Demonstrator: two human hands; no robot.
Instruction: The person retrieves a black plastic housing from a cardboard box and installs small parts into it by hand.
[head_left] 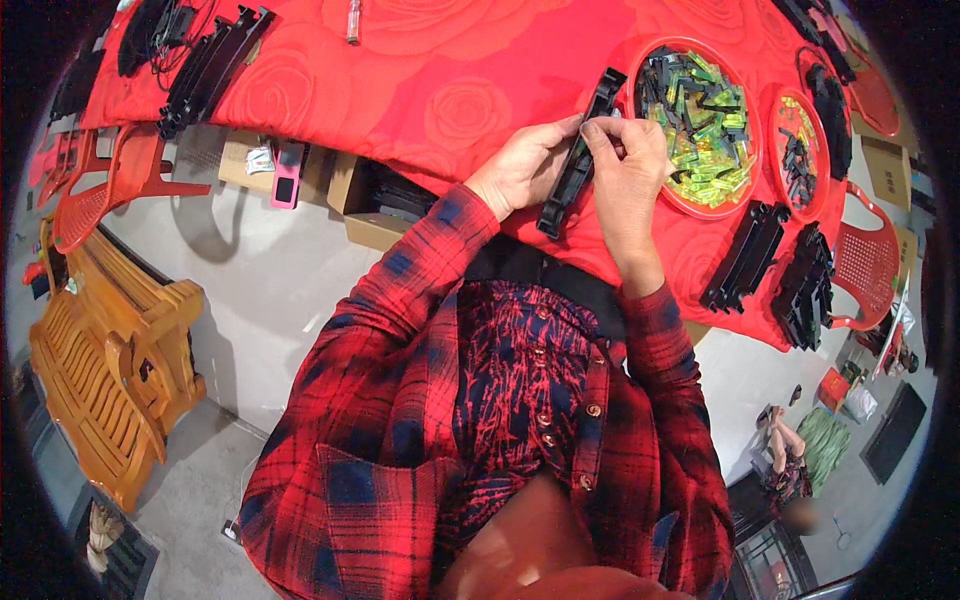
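Observation:
A long black plastic strip (572,184) with notched ends is tilted over the table's near edge. My left hand (525,168) is closed round its middle from the left side. On the other side, my right hand (636,165) has its thumb and fingertips pinched together against the strip's upper part. Whatever sits between those fingertips is hidden. Right beside this hand stands a round red basin (757,165) full of small yellow-green clear pieces (712,180) and small black pieces.
A smaller red basin (824,165) holds more small parts. Stacked black strips (745,257) lie at the right edge, others (210,75) at the far left. A screwdriver (353,22) lies on the red tablecloth (420,60). Red chairs (866,255) and a wooden bench (110,370) stand around; another person (790,470) is at lower right.

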